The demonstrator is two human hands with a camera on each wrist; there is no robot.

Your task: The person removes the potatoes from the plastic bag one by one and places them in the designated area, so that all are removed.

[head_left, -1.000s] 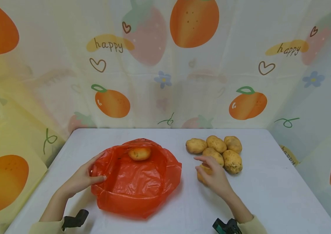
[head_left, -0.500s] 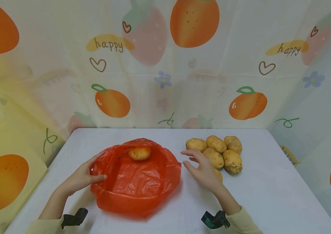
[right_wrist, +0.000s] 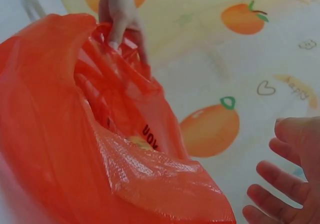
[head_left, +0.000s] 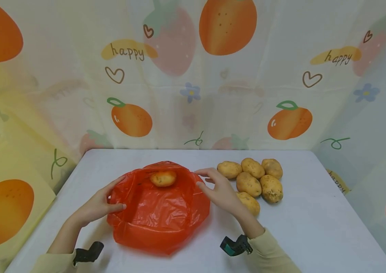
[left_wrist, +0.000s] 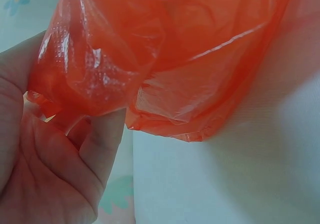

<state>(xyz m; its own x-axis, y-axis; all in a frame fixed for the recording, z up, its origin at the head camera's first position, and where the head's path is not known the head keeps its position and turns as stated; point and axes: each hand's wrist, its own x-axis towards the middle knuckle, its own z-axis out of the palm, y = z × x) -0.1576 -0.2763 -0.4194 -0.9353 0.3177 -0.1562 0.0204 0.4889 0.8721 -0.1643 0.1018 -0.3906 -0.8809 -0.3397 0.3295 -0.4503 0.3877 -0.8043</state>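
Observation:
A red plastic bag [head_left: 162, 208] lies on the table with its mouth wide, and one potato [head_left: 163, 178] shows inside near the far side. My left hand [head_left: 96, 204] grips the bag's left rim, thumb inside and fingers outside; in the left wrist view the hand [left_wrist: 60, 149] has the red film between thumb and fingers. Beside the bag's right rim is my right hand [head_left: 220, 191], holding nothing. The right wrist view shows this hand [right_wrist: 295, 179] with fingers spread, apart from the bag [right_wrist: 55, 109].
Several loose potatoes [head_left: 248, 184] sit in a group on the right half of the white table [head_left: 316, 227]. One of them, the nearest potato [head_left: 250, 204], is partly behind my right forearm. A fruit-patterned cloth [head_left: 227, 113] hangs behind the table.
My right hand has moved left from the nearest potato to the bag's right rim, uncovering the potatoes. My left hand has stayed at the bag's left rim.

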